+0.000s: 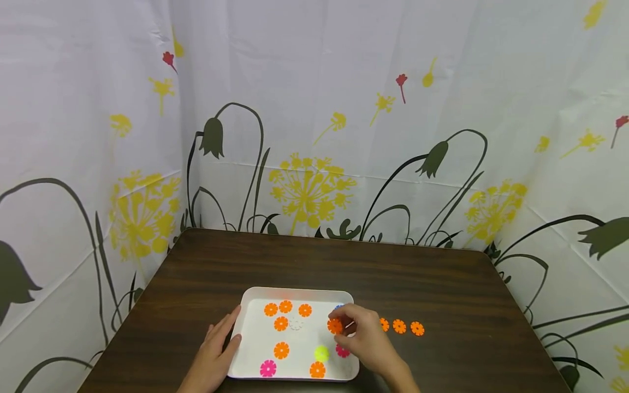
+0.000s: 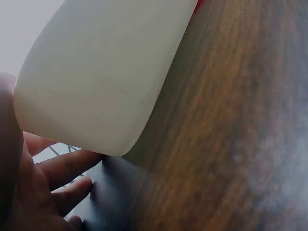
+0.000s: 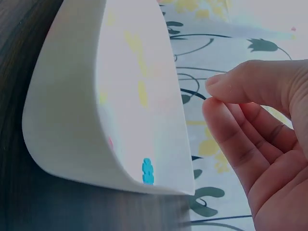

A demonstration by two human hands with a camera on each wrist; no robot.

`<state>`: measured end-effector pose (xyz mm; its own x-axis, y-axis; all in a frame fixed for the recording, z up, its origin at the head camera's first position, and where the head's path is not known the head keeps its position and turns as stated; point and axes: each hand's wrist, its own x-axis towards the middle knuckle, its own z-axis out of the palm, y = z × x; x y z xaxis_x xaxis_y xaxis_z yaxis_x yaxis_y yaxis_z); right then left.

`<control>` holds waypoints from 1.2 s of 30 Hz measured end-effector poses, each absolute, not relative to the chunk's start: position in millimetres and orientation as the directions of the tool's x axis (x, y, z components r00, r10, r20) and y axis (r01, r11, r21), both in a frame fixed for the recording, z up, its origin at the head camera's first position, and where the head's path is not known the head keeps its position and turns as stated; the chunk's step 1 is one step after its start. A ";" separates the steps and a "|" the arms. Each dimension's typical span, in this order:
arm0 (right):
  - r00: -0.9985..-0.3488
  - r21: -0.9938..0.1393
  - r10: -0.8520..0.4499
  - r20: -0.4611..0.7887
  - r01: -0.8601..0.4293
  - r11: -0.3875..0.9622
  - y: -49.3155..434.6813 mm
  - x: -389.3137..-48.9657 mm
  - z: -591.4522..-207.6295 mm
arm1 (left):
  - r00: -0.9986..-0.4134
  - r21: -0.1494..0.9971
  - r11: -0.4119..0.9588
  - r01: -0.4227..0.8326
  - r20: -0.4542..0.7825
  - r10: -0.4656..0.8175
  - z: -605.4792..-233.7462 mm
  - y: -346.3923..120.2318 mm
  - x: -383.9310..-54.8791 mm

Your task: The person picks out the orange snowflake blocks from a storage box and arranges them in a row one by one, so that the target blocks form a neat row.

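Note:
A white tray (image 1: 295, 372) lies on the brown table, with orange notched discs (image 1: 282, 350), pink ones (image 1: 267, 368), a yellow-green one (image 1: 321, 353), a pale one (image 1: 296, 324) and a blue one (image 3: 147, 171). My left hand (image 1: 214, 349) rests against the tray's left side; its fingers extend along the rim. Over the tray's right part, my right hand (image 1: 366, 333) pinches an orange disc (image 1: 335, 326) between thumb and index finger. In the right wrist view, thumb and index fingertips (image 3: 211, 86) nearly meet, with the disc not visible there.
Right of the tray, orange discs (image 1: 399, 327) lie in a row on the table (image 1: 467, 305), the nearest partly behind my right hand. A white curtain (image 1: 314, 82) with printed flowers hangs behind the table's far edge.

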<state>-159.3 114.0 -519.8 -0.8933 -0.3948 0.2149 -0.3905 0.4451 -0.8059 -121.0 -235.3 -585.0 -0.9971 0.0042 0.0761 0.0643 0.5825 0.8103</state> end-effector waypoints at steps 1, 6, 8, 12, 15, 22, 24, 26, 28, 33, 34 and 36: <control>-0.894 -0.803 -0.389 0.221 -0.393 0.447 115.1 -159.5 -519.8 | -0.997 0.810 0.583 0.063 0.075 0.004 -584.9 -235.3 -121.0; -0.906 -0.789 -0.357 0.228 -0.387 0.477 121.1 -159.9 -518.5 | -0.997 0.810 0.583 0.065 0.076 0.007 -585.1 -235.4 -121.7; -0.914 -0.785 -0.342 0.216 -0.371 0.496 124.4 -159.9 -517.1 | -0.997 0.812 0.580 0.065 0.073 0.009 -585.3 -235.4 -122.0; -0.930 -0.775 -0.307 0.200 -0.342 0.532 133.2 -160.3 -514.9 | -0.997 0.812 0.579 0.065 0.075 0.008 -585.6 -235.4 -121.9; -0.941 -0.774 -0.270 0.204 -0.324 0.544 140.2 -160.6 -513.6 | -0.997 0.810 0.582 0.068 0.080 0.006 -585.6 -235.6 -121.9; -0.961 -0.768 -0.190 0.203 -0.276 0.578 149.7 -160.7 -512.6 | -0.996 0.806 0.588 0.074 0.085 0.010 -585.5 -237.5 -122.4; -0.962 -0.770 -0.182 0.203 -0.272 0.577 151.5 -160.8 -512.6 | -0.997 0.809 0.584 0.072 0.082 0.009 -586.2 -237.9 -122.0; -0.964 -0.770 -0.171 0.202 -0.264 0.580 153.6 -160.8 -512.7 | -0.997 0.811 0.581 0.068 0.077 0.010 -587.2 -238.0 -121.6; -0.968 -0.770 -0.153 0.201 -0.253 0.586 156.2 -160.5 -513.0 | -0.998 0.815 0.576 0.062 0.069 0.010 -587.8 -237.7 -121.6; -0.976 -0.760 -0.083 0.200 -0.208 0.616 163.6 -158.0 -515.0 | -0.997 0.813 0.579 0.065 0.071 0.012 -587.6 -237.8 -121.4; -0.975 -0.755 -0.073 0.208 -0.208 0.622 166.1 -157.4 -515.0 | -0.997 0.813 0.579 0.067 0.074 0.012 -587.6 -237.2 -121.7; -0.972 -0.751 -0.056 0.226 -0.211 0.626 171.0 -156.8 -515.2 | -0.997 0.814 0.576 0.071 0.078 0.013 -587.8 -235.8 -122.3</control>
<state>-156.8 171.0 -515.2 -0.9724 -0.0562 0.2264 -0.2111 0.6255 -0.7511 -122.3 -235.8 -587.8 -0.9969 0.0127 0.0777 0.0708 0.5764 0.8141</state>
